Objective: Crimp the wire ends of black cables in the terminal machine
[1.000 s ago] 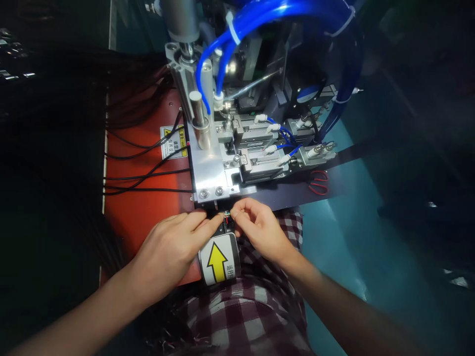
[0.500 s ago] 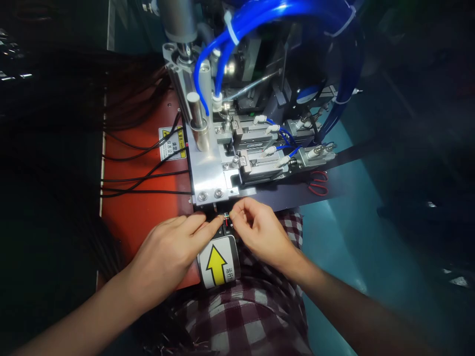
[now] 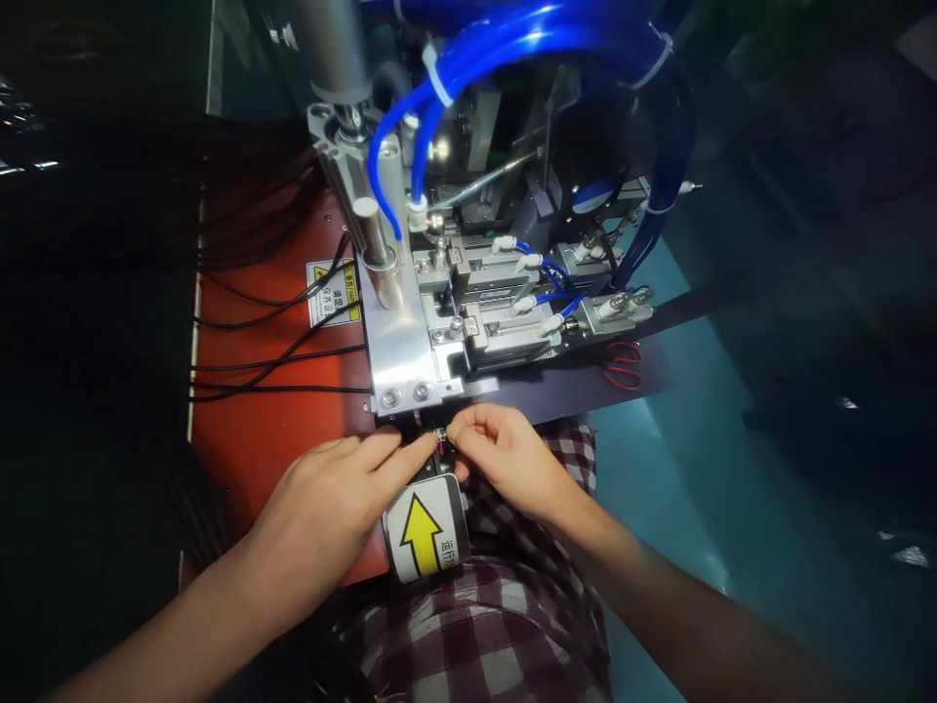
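Observation:
A tiny part with coloured wires sits at the front edge of the metal machine, between my two hands. My left hand comes from the left, its fingertips pressed together against the part's left side. From the right, my right hand pinches at the part with thumb and forefinger, its other fingers curled. Just below the fingertips is a white label with a yellow arrow on a rounded cover. The fingertips partly hide the part and the slot beneath it.
Black cables cross the red plate at the left. Blue air hoses arch above the machine's cylinders. Red-handled scissors lie at the dark plate's right side. Checkered cloth is below the machine.
The view has shifted slightly, so the machine appears a little lower and further left. Both hands stay at the small wired part, with the right fingers slightly more curled.

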Demonstrator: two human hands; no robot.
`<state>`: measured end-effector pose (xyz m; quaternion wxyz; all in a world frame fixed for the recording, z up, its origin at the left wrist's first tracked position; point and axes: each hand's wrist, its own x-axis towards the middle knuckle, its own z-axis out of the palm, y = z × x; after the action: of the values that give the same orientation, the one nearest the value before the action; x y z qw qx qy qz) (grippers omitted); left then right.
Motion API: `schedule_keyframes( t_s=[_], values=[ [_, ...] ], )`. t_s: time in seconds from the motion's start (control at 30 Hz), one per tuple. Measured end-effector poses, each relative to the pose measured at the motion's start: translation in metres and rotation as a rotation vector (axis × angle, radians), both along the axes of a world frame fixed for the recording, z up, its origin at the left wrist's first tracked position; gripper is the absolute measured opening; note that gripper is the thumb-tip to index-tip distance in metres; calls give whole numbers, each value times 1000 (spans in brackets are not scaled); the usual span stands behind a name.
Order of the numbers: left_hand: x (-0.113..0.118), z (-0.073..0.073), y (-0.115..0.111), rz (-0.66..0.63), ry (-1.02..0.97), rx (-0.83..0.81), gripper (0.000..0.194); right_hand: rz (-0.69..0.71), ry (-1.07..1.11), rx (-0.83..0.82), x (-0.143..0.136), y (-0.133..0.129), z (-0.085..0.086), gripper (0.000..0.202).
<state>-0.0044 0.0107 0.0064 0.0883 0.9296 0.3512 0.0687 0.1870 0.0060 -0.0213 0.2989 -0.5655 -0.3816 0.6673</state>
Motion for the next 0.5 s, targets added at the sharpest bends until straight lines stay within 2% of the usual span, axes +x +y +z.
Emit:
schedule_keyframes(
  t_s=[0.17, 0.33, 0.5],
  values=[
    [2, 0, 0, 33, -31, 11, 38, -58, 182, -62, 5, 0, -5, 19],
    [0, 0, 2, 58, -77, -84, 35, -118, 166, -44, 1, -15, -6, 24],
    [-5, -4, 3, 33, -166, -59, 30, -184, 207, -120, -10, -22, -5, 23]
  ],
)
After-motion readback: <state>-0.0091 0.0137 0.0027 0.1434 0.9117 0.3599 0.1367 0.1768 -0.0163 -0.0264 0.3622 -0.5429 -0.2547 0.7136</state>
